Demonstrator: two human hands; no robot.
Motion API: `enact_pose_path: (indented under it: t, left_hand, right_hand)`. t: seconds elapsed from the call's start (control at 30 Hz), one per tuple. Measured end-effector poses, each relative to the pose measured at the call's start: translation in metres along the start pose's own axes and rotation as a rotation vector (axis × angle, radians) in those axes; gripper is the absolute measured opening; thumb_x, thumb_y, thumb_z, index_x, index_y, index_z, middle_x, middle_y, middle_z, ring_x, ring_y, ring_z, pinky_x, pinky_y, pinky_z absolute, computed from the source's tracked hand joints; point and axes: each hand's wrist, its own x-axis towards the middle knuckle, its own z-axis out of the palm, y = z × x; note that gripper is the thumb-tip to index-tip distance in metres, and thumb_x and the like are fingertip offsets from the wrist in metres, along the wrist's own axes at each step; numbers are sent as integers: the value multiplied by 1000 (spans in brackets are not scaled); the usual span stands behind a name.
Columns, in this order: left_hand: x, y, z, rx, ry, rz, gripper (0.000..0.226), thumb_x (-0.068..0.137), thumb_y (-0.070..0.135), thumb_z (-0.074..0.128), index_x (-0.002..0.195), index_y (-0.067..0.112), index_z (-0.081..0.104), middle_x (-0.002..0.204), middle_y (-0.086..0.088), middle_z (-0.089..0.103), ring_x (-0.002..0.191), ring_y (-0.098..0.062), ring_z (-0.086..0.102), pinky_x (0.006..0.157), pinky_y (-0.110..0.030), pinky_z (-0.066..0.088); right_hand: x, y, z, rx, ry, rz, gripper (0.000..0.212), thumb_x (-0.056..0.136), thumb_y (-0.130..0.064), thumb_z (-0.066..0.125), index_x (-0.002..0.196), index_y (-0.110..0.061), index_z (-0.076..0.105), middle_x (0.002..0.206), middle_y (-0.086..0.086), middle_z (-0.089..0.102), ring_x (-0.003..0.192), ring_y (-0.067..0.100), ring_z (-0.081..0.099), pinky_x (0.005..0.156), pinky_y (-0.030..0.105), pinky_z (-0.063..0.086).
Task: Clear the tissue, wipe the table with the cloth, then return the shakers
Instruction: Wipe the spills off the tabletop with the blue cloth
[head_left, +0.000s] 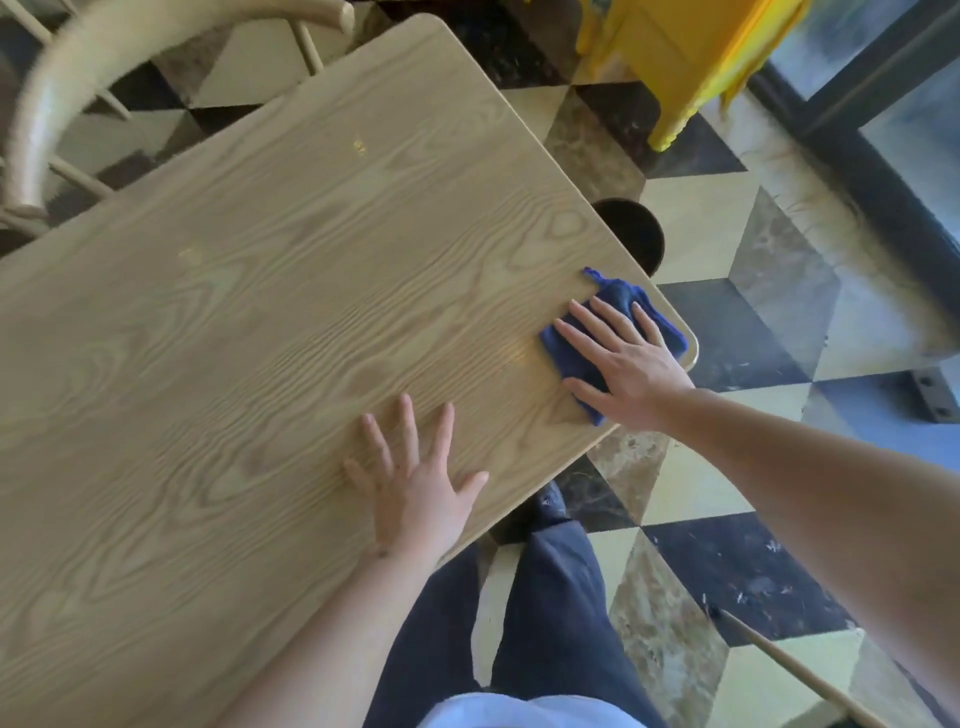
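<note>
Grip: right hand (631, 364) lies flat with fingers straight and spread, pressing the blue cloth (613, 332) onto the table (260, 312); nothing is pinched or curled round.
Left of the grip: left hand (415, 483) rests palm-down on bare wood near the closest edge, fingers spread, holding nothing, apparently bracing.
Far left of the grip: a pale wooden chair (67, 88) stands beyond the table's far side.
Under the grip: the cloth sits at the table's right corner, its far end touching the rim.
Right of the grip: a dark round bin (636, 234) on the floor just beyond the table edge, and a yellow stool (670, 57) farther off.
Task things: no tissue and no shakers are in view; where they are cannot be told.
Step judged: wiping is under way; returning the shakers looks still to come.
Risk: with the cloth at the corner, a stroke outward could push it over the edge, since the flat palm only presses and does not grasp.
Risk two: the large area left of the grip may get skipped if strokes stay short.
Counts: two hands, one cloth, one table, one chair, one bin, one stool.
</note>
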Motion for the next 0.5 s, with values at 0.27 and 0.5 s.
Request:
enact_pose_path:
  t: [0.27, 0.5]
  left_hand:
    - [-18, 20, 7, -139, 34, -215, 91, 85, 69, 49, 154, 43, -3, 165, 2, -17, 151, -35, -11, 117, -58, 21]
    - [-29, 56, 1, -234, -132, -312, 83, 90, 52, 52, 155, 39, 2, 165, 0, -16, 152, -35, -9, 120, -51, 24]
  right_hand:
    - [0, 21, -6, -24, 6, 21, 69, 96, -63, 32, 157, -38, 12, 166, -9, 13, 154, 19, 5, 125, 52, 5]
    - [2, 18, -17, 42, -36, 34, 69, 96, -59, 31, 157, -33, 14, 167, -5, 9, 154, 20, 2, 124, 55, 2]
